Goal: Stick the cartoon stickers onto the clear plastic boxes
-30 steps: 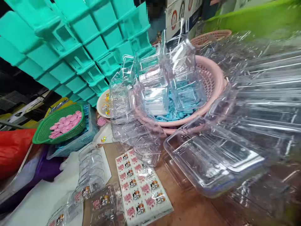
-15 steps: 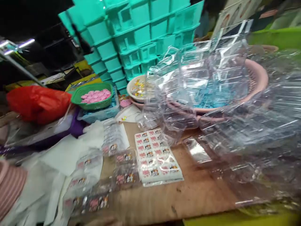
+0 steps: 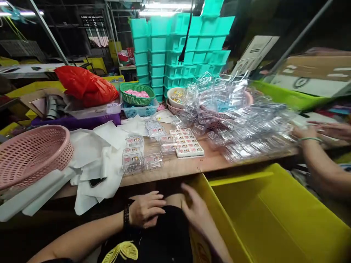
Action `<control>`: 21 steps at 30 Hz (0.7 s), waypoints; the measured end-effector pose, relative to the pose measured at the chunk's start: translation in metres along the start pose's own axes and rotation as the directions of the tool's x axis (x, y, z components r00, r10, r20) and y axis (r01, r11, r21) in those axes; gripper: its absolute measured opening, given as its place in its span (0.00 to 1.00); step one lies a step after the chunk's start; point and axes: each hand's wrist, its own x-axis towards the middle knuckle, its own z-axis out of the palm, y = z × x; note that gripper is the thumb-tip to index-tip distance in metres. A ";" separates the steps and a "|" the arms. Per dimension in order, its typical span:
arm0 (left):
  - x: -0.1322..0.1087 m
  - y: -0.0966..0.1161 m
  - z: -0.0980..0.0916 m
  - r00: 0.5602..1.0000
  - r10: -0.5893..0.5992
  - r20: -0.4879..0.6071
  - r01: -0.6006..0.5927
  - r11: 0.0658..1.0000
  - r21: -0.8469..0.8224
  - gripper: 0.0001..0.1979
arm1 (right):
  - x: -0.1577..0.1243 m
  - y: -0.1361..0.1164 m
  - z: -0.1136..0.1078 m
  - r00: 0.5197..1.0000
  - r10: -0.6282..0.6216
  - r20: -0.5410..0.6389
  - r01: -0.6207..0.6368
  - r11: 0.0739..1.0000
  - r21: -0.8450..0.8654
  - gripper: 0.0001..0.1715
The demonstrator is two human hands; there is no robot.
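Note:
My left hand [image 3: 148, 209], with a dark bracelet at the wrist, rests over my lap, its fingers loosely stretched and nothing in them. Beside the yellow bin, my right hand [image 3: 195, 206] is a little blurred, its thumb and fingers apart and holding nothing. Both are below the table edge. On the wooden table [image 3: 186, 166] above them lies a stack of sticker sheets [image 3: 189, 143] with pink cartoon prints. Left of it are several clear plastic cases [image 3: 153, 160] bearing such stickers. White backing paper [image 3: 109, 164] is strewn farther left.
A large yellow bin [image 3: 263, 204] stands at my right. Clear plastic shells [image 3: 252, 131] are heaped on the table's right side. Another person's hands [image 3: 307, 133] are at far right. A pink basket [image 3: 52, 157], green basket [image 3: 137, 98] and stacked teal boxes [image 3: 175, 54] surround the work area.
The view has swung down and levelled out. Both my hands, my lap, the yellow bin and the other person's arms now show. The stickered cases look unmoved.

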 end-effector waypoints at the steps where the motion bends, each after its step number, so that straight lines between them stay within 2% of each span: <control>1: -0.012 0.003 0.011 1.000 -0.015 0.027 0.016 0.999 -0.035 0.20 | 0.026 -0.006 -0.007 0.991 0.001 -0.131 -0.009 0.998 -0.059 0.40; 3: -0.035 0.003 0.028 0.997 -0.060 0.057 0.062 0.997 -0.036 0.17 | 0.091 -0.012 -0.023 0.979 -0.024 -0.202 0.000 0.993 -0.120 0.51; 5: -0.055 -0.002 0.039 0.985 -0.169 0.033 0.168 0.985 0.024 0.16 | 0.156 -0.012 -0.037 0.998 -0.026 -0.059 0.010 0.965 -0.261 0.59; 6: -0.064 -0.006 0.043 0.971 -0.239 0.004 0.238 0.969 0.062 0.17 | 0.182 -0.011 -0.041 0.999 -0.035 -0.008 0.032 0.965 -0.261 0.60; 8: -0.082 -0.015 0.048 0.926 -0.374 -0.053 0.378 0.917 0.128 0.21 | 0.217 -0.006 -0.044 0.994 -0.069 0.088 0.088 0.965 -0.245 0.58; 10: -0.099 -0.023 0.054 0.870 -0.490 -0.050 0.491 0.854 0.169 0.27 | 0.231 0.002 -0.042 0.985 -0.118 0.125 0.142 0.968 -0.205 0.53; 12: -0.114 -0.030 0.061 0.806 -0.592 0.004 0.581 0.792 0.187 0.30 | 0.232 0.012 -0.039 0.981 -0.156 0.112 0.173 0.971 -0.164 0.48; 14: -0.124 -0.033 0.064 0.772 -0.634 0.051 0.617 0.766 0.180 0.25 | 0.227 0.021 -0.036 0.984 -0.167 0.066 0.174 0.978 -0.116 0.44; 17: -0.129 -0.033 0.063 0.792 -0.604 0.089 0.596 0.797 0.097 0.12 | 0.219 0.031 -0.033 0.991 -0.131 -0.014 0.131 0.991 -0.015 0.41; 21: -0.130 -0.027 0.064 0.863 -0.505 0.027 0.506 0.859 -0.078 0.12 | 0.211 0.040 -0.033 0.994 -0.015 -0.110 0.033 0.985 0.169 0.35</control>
